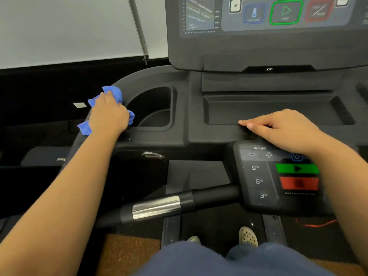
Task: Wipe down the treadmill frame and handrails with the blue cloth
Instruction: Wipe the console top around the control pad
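head view | looks forward and down | close over treadmill console (219, 120)

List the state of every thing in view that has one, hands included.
blue cloth: bunched, pressed on the left corner of the frame.
left hand: grips the blue cloth against the frame.
right hand: rests on the console edge, holds nothing.
cup holder: empty.
tray: empty.
screen: lit.
handrail: untouched by either hand.
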A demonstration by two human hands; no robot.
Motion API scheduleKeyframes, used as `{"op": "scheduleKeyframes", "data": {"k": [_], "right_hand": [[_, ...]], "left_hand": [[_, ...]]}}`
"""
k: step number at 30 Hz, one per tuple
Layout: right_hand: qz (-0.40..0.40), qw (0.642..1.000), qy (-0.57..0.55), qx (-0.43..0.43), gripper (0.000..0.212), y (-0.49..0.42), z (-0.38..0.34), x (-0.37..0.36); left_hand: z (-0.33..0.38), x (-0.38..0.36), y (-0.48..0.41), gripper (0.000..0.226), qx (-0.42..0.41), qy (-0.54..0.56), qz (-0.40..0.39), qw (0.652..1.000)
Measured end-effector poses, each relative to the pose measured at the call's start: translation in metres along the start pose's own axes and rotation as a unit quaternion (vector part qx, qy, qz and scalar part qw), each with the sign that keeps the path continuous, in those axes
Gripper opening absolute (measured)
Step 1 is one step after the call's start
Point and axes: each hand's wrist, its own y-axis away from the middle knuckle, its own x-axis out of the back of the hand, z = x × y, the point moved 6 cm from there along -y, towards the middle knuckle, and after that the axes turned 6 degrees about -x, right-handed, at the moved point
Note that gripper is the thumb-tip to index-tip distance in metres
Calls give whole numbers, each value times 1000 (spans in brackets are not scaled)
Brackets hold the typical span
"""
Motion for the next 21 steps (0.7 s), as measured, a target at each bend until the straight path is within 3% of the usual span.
{"op": "scheduleKeyframes", "data": {"k": [4, 8, 12, 19, 21], "right_hand": [[-3, 1000, 4, 0, 35, 1, -1, 1], [-4, 1000, 10, 10, 37, 1, -2, 1], [-4, 999, 37, 21, 39, 0, -4, 0], [27, 998, 48, 24, 39, -4, -3, 0], [32, 998, 48, 18, 36, -5, -2, 0]], "left_hand": [[4, 9, -27, 45, -13, 80, 17, 997], [15, 2, -70, 56, -126, 109, -81, 983], [48, -3, -100, 63, -220, 107, -112, 963], [125, -2, -114, 61, -301, 154, -90, 937], [136, -6, -113, 49, -296, 188, -106, 931]]}}
